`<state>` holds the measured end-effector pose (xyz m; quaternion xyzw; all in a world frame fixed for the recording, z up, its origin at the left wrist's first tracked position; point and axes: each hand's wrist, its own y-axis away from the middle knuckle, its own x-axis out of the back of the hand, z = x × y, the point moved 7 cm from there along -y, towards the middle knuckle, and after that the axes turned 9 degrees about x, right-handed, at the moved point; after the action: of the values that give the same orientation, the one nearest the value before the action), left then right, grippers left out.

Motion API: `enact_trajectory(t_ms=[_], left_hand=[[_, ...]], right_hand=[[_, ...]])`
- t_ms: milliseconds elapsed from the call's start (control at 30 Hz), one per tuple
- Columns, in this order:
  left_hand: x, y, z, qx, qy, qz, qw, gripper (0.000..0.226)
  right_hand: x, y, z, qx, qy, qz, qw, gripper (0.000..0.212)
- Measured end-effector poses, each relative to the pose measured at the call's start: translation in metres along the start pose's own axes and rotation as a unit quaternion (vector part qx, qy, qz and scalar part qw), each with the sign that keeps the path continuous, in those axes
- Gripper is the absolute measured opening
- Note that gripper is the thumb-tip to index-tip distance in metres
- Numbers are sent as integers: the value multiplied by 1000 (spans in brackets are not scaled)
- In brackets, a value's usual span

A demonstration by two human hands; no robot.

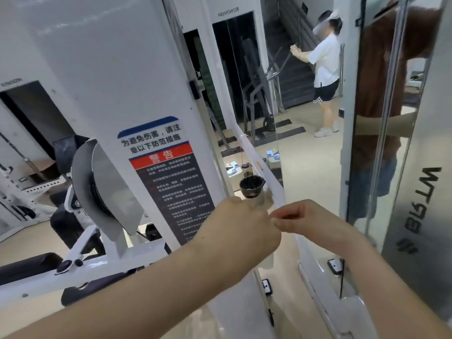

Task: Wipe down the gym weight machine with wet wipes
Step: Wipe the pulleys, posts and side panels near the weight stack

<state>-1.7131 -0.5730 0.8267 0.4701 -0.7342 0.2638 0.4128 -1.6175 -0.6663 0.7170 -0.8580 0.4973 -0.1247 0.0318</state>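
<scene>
Head view: hands meeting at centre frame. Left hand (pixel 244 231) fisted around what looks like a pale wet wipe (pixel 258 204); right hand (pixel 308 220) with fingers curled, apparently pinching the wipe's edge. White weight machine column (pixel 110 69) with red-black warning label (pixel 168 177) filling left and centre, just behind the hands.

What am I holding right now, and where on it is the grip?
A pale wipe, it seems: left hand and right hand pinch its top edge, and the rest hangs below them.
</scene>
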Motion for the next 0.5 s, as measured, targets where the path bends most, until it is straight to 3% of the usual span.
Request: enact_trajectory(t_ms=[67,100,167,233,333,400,500], left_hand=[[18,0,5,-55,-4,47,997,41],[30,0,6,-70,-9,78,994,43],[34,-4,7,-65,-35,69,995,35],[34,-13,16,-87,-101,98,986,26],[24,-31,-3,42,-41,27,998,18],[13,-36,-13,71,-67,15,995,28],[7,-47,-12,82,-109,-5,991,19]], right_hand=[[10,4,6,-3,24,-20,1000,15],[15,4,7,-1,28,-14,1000,20],[24,-5,9,21,14,5,1000,34],[26,-21,13,46,-75,-5,996,33],[21,-56,24,49,-317,-30,947,36],[14,-80,30,34,-389,-36,920,50],[3,-106,31,16,-455,-57,888,46]])
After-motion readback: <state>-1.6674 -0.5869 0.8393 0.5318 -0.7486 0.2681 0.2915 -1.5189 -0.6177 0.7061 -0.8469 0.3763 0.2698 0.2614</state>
